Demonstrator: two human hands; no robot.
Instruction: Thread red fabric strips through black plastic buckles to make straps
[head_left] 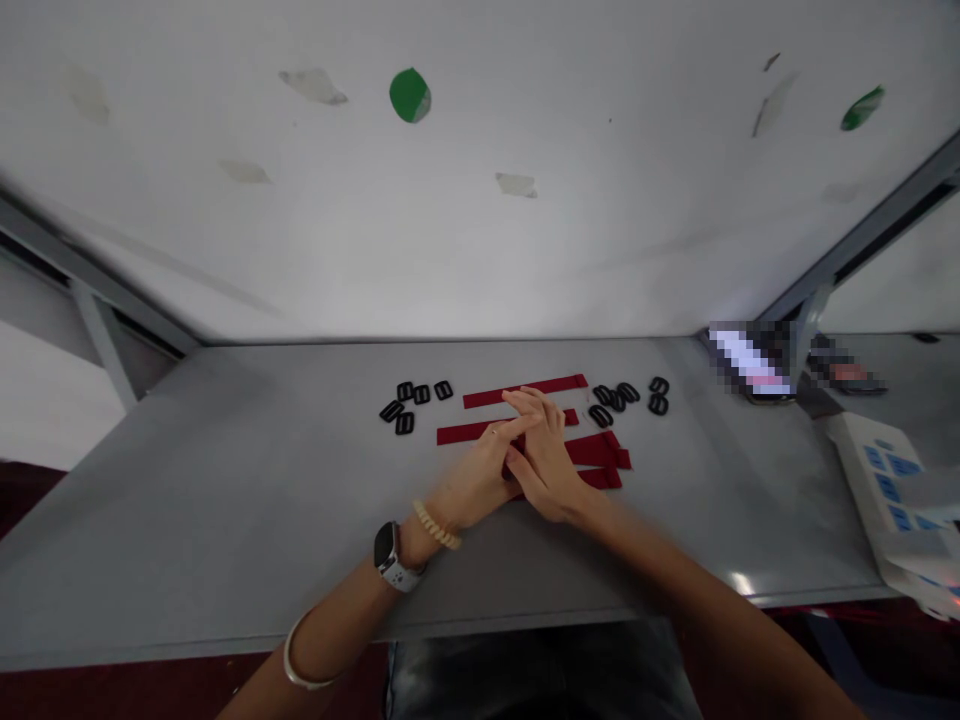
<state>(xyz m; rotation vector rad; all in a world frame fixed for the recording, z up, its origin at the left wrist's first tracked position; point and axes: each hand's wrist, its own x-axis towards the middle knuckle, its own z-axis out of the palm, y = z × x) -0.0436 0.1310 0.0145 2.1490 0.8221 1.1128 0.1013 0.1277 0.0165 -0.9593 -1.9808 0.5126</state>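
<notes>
My left hand (480, 478) and my right hand (551, 470) meet over the red straps, touching and overlapping each other. The right fingers stretch forward, with the left index finger lying across them; the other left fingers are mostly hidden. Below and around the hands lie several flat red straps, one at the back (487, 398), one in the middle (457, 434) and others at the right (600, 450). A little dark red shows between the palms, but I see no strap gripped. Black slide buckles rest in a left group (405, 422) and a right group (601, 415).
A phone with a lit screen (750, 362) lies at the back right, and another dark device (847, 370) is past the frame post. A white box with blue marks (877, 480) stands at the right edge. The grey table (225, 480) meets a white wall (450, 260) behind.
</notes>
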